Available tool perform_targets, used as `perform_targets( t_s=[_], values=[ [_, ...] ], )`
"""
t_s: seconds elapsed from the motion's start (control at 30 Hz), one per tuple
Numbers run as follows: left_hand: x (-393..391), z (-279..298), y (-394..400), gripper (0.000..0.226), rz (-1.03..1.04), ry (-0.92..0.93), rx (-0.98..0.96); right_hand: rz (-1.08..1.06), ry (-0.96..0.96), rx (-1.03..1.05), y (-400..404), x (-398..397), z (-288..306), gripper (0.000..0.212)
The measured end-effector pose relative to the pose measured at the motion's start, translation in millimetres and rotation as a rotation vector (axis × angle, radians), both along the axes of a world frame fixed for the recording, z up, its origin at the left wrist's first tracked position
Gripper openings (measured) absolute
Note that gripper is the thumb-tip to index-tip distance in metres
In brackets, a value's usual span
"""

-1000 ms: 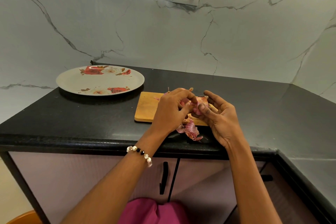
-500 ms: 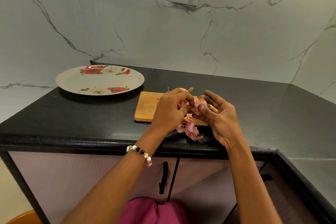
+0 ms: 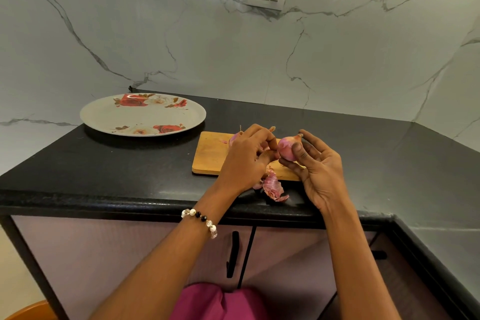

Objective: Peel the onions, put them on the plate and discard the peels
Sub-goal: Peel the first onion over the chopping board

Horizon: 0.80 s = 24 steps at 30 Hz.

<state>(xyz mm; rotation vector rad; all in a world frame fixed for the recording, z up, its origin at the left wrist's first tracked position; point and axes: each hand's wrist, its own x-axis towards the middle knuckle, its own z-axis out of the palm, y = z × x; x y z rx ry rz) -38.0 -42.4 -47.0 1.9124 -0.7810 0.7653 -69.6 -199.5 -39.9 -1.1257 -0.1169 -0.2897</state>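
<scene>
Plate [image 3: 104, 118]: upper left of the frame, on the black bench [image 3: 130, 166], floral rim. It holds nothing yet, so no peeled onion has been delivered.

Cutting board [image 3: 210, 156]: centre of the frame, just right of the plate and apart from it. At its far edge a second onion [image 3: 233, 138] shows partly behind your left hand; its dry stalk tip points up and away from you. Whether it is peeled cannot be told.

Left hand [image 3: 246, 158]: centre, over the board. Its grip is together, fingertips pinched at the left side of the held onion, apparently on a flap of skin; the exact piece pinched is hidden.

Peels [image 3: 272, 187]: loose pink skins piled on the bench at the near edge of the board, below your hands. None discarded yet.

Held onion [image 3: 287, 149]: centre, just right of the left fingertips, raised above the board. Its long axis tilts, the stalk tip pointing to the upper right, the root end to the lower left. The visible surface looks smooth and pink, so peeling seems well on but not done.

Right hand [image 3: 319, 171]: right of centre. Its grip is clamped on the held onion, thumb in front, fingers behind.

Left to do, by my reading: finish this onion, plate the onions, clear the peels.
</scene>
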Motion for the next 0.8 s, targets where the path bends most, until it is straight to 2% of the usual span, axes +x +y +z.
perform_targets(
  t_s=[0.17, 0.3, 0.5, 0.8],
  values=[
    [-2.4, 2.3, 2.2, 0.015, 0.086, 0.010, -0.113, -0.008, 0.003, 0.022, 0.3, 0.4, -0.6, 0.066],
    [-2.6, 3.2, 3.5, 0.033, 0.057, 0.004, -0.157, 0.017, 0.007, -0.005, -0.1, 0.5, -1.1, 0.067],
    [-6.8, 5.6, 1.9, 0.051, 0.010, -0.038, -0.124, 0.082, 0.006, -0.046, 1.6, -0.8, -0.3, 0.060],
    [-7.8, 6.9, 2.1, 0.065, 0.025, -0.055, -0.083, 0.091, 0.016, -0.058, 3.4, -1.4, 0.3, 0.067]
  ],
)
